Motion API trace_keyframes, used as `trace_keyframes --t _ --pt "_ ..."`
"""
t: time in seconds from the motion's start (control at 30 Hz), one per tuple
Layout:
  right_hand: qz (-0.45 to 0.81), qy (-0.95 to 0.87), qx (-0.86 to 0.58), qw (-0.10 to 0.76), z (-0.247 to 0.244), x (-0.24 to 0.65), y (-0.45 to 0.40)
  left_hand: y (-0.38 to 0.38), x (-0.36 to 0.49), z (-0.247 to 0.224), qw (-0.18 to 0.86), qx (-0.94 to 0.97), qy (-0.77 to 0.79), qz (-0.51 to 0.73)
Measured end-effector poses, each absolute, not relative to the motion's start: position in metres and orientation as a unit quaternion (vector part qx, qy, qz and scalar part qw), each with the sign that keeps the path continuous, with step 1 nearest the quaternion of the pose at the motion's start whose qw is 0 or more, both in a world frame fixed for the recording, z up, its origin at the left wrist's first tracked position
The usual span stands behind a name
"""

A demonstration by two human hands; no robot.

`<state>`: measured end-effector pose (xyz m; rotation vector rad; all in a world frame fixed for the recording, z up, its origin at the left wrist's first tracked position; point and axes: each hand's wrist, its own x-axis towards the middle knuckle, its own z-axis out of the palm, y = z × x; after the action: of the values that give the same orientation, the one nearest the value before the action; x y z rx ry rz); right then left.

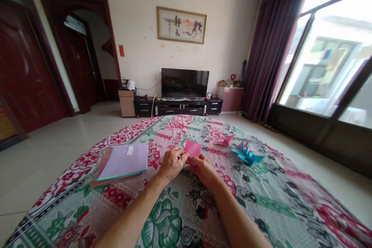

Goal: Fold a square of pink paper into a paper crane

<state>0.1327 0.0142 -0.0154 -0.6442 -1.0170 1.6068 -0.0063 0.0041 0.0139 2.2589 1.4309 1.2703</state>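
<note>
A small folded piece of pink paper (193,148) is held between both hands above the patterned tablecloth. My left hand (173,161) pinches its left lower edge with thumb and fingers. From the right, my right hand (205,169) grips the lower edge, its fingertips partly hidden by the paper. Off to the right lie a pink folded paper crane (226,140) and several blue ones (248,155) bunched together, with more pink folded paper just behind them. To the left rests a stack of coloured paper sheets (123,161), lilac on top.
The floral tablecloth (162,221) covers a round table. A small white slip (130,150) lies on the paper stack. Beyond the table, a television (185,83) stands on a low black cabinet (180,107). A purple curtain (267,42) hangs beside the window at right.
</note>
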Motion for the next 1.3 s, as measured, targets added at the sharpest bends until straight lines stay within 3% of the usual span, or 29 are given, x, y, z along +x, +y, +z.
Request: trace_keyframes --t 0.3,0.5,0.63,1.3 --pt "0.681 -0.419 -0.272 0.535 -0.0165 0.1327 0.0140 0.0040 -0.0042 0.0125 0.050 0.757 0.454 0.467" --pt "0.680 -0.419 -0.273 0.536 -0.0148 0.1316 0.0124 0.0045 -0.0026 0.0115 0.142 0.707 0.478 0.502" --pt "0.682 -0.417 -0.272 0.535 -0.0132 0.1315 0.0121 0.0045 -0.0011 0.0109 0.144 0.689 0.492 0.511" --pt "0.684 -0.422 -0.250 0.539 -0.0129 0.1306 0.0114 -0.0032 0.0007 0.0123 -0.050 0.787 0.436 0.435"
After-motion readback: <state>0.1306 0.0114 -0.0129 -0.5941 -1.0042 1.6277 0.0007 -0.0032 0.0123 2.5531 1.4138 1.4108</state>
